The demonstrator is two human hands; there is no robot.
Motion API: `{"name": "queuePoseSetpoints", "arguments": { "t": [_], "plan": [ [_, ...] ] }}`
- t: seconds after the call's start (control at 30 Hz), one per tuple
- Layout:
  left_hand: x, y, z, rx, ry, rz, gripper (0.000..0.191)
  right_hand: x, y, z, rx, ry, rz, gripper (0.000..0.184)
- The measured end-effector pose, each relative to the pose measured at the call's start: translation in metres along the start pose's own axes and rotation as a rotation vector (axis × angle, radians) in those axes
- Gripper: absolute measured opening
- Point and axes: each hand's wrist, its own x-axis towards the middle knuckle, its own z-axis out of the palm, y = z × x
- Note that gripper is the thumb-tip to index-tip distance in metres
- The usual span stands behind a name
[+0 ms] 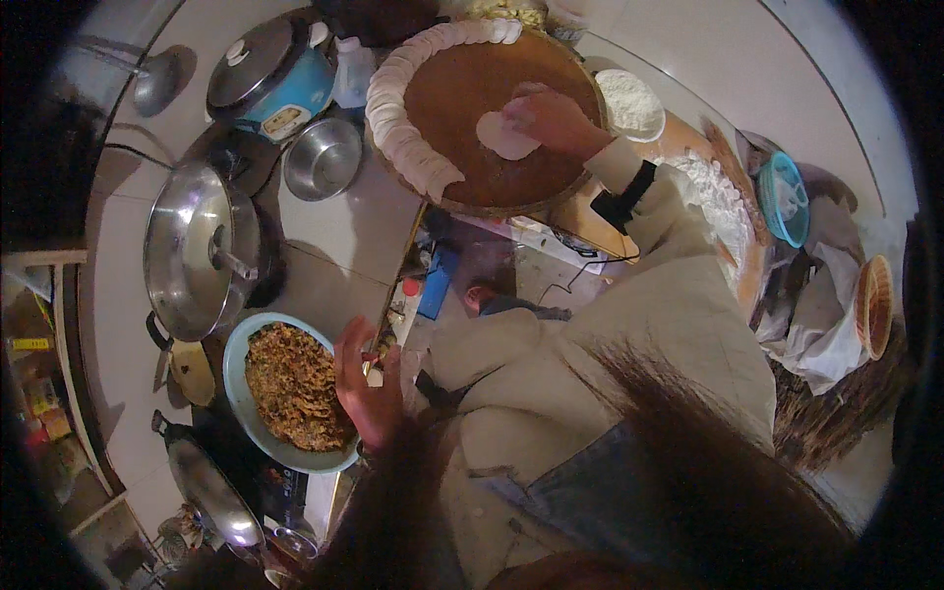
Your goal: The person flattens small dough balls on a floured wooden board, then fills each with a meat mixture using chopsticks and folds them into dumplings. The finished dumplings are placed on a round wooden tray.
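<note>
My right hand (546, 122) is over a round wooden board (472, 88), its fingers closed on the edge of a thin round dough wrapper (509, 140). Overlapping wrappers (394, 110) form a curved row along the board's left and upper rim. My left hand (369, 391) has its fingers apart and slightly curled, holding nothing, beside the right rim of a light blue basin (232, 383). A brown, chopped filling (295, 387) fills much of that basin. Motion blur softens the right fingertips.
A bowl of flour (630, 103) stands right of the board, near a floured wooden surface (708, 192). Left are a steel bowl (323, 160), a wide steel pan (188, 251) and a blue cooker (284, 103). A turquoise basket (783, 199) sits far right.
</note>
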Motion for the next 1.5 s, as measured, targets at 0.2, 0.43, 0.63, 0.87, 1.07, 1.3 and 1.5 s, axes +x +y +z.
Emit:
{"name": "queuePoseSetpoints", "arguments": {
  "t": [0.2, 0.43, 0.63, 0.87, 1.07, 1.3, 1.5],
  "plan": [
    [-0.025, 0.0, -0.006, -0.052, 0.022, -0.075, 0.041, -0.018, -0.015, -0.002, 0.012, 0.126, 0.096, 0.018],
    [-0.033, 0.002, -0.012, -0.409, 0.025, -0.275, 0.044, -0.029, -0.122, -0.054, 0.434, 0.12, -0.037, 0.017],
    [-0.042, 0.001, -0.01, -1.326, 0.14, -0.463, 0.048, -0.04, -0.297, -0.054, 1.09, -0.295, -0.463, 0.027],
    [-0.107, -0.031, -0.055, -1.39, 0.658, -0.608, 0.032, -0.031, -0.398, -0.009, 0.977, -0.134, -0.815, 0.029],
    [-0.182, -0.038, -0.094, -1.411, 1.019, -0.423, 0.046, -0.05, -0.42, 0.073, 0.377, -0.189, -1.31, 0.033],
    [-0.227, -0.045, -0.094, -1.399, 1.221, -0.59, 0.045, -0.031, -0.464, 0.09, 0.6, -0.219, -1.345, 0.01],
    [-0.233, -0.05, -0.094, -1.353, 1.165, -0.554, 0.045, -0.023, -0.474, 0.061, 1.092, -0.503, -1.045, 0.01]
  ]
}}
